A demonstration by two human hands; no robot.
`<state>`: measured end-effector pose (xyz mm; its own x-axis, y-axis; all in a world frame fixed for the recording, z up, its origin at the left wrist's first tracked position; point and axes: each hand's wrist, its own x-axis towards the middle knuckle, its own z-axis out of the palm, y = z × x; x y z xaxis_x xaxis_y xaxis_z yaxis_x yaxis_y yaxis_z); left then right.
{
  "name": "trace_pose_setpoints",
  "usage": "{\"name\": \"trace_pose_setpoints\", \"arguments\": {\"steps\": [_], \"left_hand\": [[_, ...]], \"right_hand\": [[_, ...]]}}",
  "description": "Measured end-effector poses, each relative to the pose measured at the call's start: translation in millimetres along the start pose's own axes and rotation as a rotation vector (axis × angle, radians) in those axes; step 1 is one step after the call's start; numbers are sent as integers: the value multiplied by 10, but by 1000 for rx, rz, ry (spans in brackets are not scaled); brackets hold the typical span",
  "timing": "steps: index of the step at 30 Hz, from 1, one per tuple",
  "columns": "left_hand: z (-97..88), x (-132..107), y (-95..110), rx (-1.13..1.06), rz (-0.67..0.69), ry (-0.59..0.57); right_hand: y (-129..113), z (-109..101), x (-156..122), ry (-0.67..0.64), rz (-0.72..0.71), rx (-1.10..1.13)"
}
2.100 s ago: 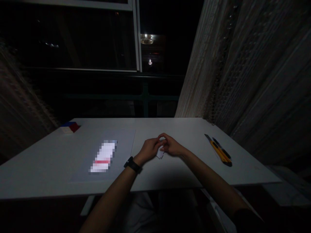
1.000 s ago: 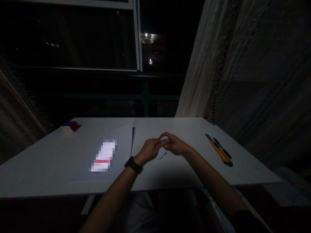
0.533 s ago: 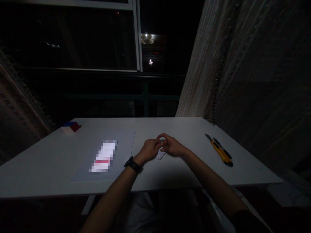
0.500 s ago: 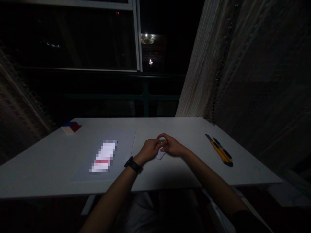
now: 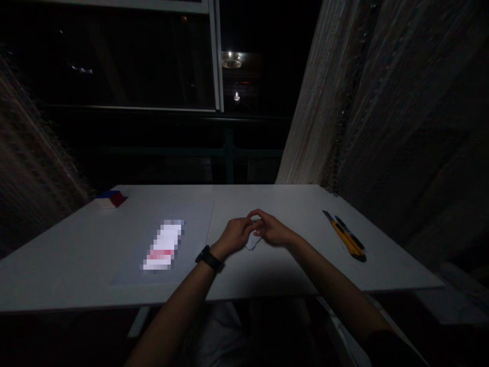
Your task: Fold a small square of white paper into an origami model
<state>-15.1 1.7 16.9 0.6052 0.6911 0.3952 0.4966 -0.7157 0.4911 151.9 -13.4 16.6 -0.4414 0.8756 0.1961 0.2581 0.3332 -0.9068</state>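
A small folded piece of white paper point(image 5: 252, 241) is held low over the middle of the white table, its pointed lower end showing below my fingers. My left hand point(image 5: 237, 235), with a dark watch point(image 5: 209, 258) on the wrist, closes on the paper from the left. From the right, my right hand point(image 5: 272, 229) grips it too, fingers bent and meeting those of the left. The upper part of the paper is hidden behind the fingers.
On the left, a lit phone point(image 5: 164, 244) with a blurred screen lies on a large pale sheet point(image 5: 200, 224). A puzzle cube point(image 5: 110, 199) sits at the far left. A yellow box cutter point(image 5: 349, 240) and a dark pen point(image 5: 353, 234) lie on the right. Curtains point(image 5: 309, 102) hang behind.
Both hands stay in nearly the same place. The fingers have shifted slightly on the paper, and its lower end looks a little flatter and wider.
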Motion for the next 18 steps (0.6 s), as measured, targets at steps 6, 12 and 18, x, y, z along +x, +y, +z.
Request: {"name": "trace_pose_setpoints", "arguments": {"steps": [6, 12, 18], "left_hand": [[1, -2, 3, -9, 2, 13], [8, -4, 13, -48, 0, 25], [-12, 7, -15, -91, -135, 186]], "right_hand": [[21, -20, -4, -51, 17, 99], [-2, -76, -19, -106, 29, 206], [4, -119, 13, -12, -7, 318]]}}
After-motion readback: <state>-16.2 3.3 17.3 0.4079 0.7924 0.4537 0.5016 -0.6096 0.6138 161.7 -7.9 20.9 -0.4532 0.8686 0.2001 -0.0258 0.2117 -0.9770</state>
